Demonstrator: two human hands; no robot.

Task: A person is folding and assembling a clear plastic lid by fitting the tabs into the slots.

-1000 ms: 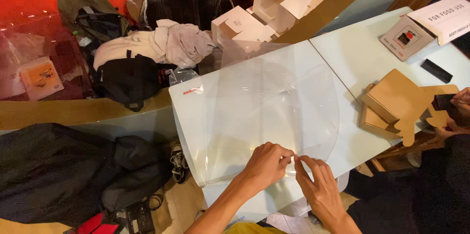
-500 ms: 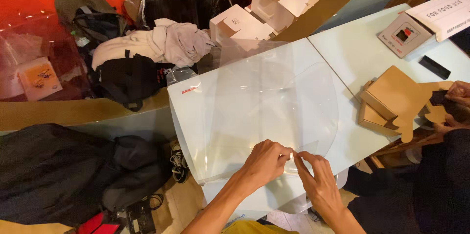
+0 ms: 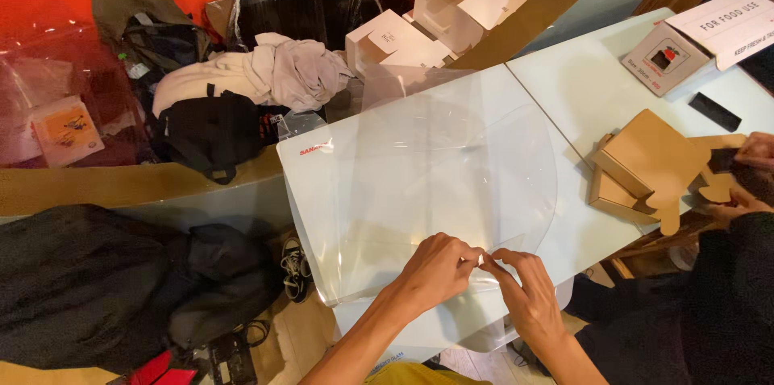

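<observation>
I look down on a white surface (image 3: 564,87) filling the middle of the frame. A large clear plastic sheet (image 3: 435,167) lies flat across it. At lower centre my left hand (image 3: 435,268) and right hand (image 3: 528,292) meet at the sheet's near edge, fingertips pinched on a small tab of film there. At far right, another person's hands (image 3: 746,175) hold a brown cardboard box (image 3: 645,163). White folded boxes (image 3: 435,14) sit at top centre.
</observation>
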